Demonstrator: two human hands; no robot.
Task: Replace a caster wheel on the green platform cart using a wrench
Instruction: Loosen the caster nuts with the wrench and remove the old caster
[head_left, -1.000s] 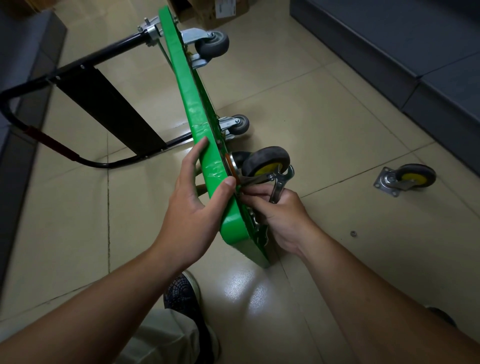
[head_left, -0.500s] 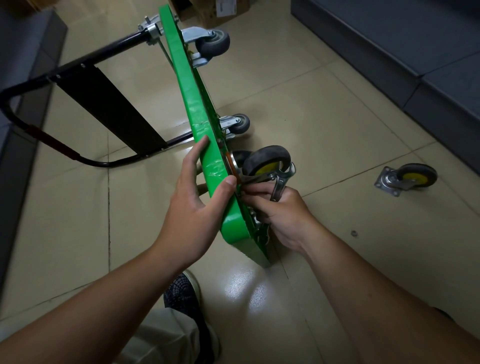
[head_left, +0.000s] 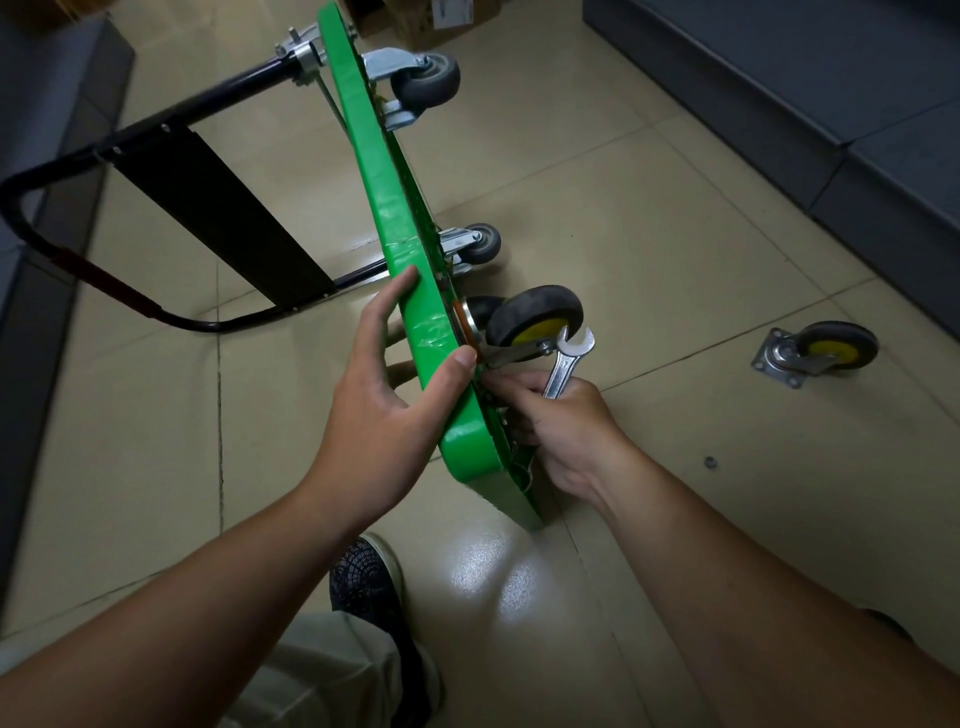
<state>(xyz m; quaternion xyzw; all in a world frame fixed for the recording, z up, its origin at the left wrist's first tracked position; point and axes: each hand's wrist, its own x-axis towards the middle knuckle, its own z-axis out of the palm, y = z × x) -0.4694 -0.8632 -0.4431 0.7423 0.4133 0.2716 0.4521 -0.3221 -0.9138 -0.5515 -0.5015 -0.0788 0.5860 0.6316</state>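
1. The caster wheel (head_left: 535, 317), black with a yellow hub, was in the middle of the frame. It sat against the underside of the green platform cart (head_left: 379, 171), near the cart's lower corner.
2. The cart stood on its edge on the floor and ran from the upper middle of the frame down to the centre.
3. My right hand (head_left: 561, 431) was just below the wheel. Its fingers were curled around the wrench (head_left: 569, 361), and the open end of the wrench pointed up beside the wheel bracket.
4. My left hand (head_left: 384, 410) gripped the edge of the cart, the thumb on the wheel side and the fingers on the other side.
5. Two grey casters (head_left: 426, 78) were fixed higher on the same underside.
6. The black handle (head_left: 104, 156) lay on the floor at the upper left.
7. A loose caster (head_left: 826, 351) with a yellow hub lay on the tiles at the right, well apart from the cart, and a small metal part (head_left: 710, 461) lay below it.
8. My shoe (head_left: 366, 582) was at the lower centre.
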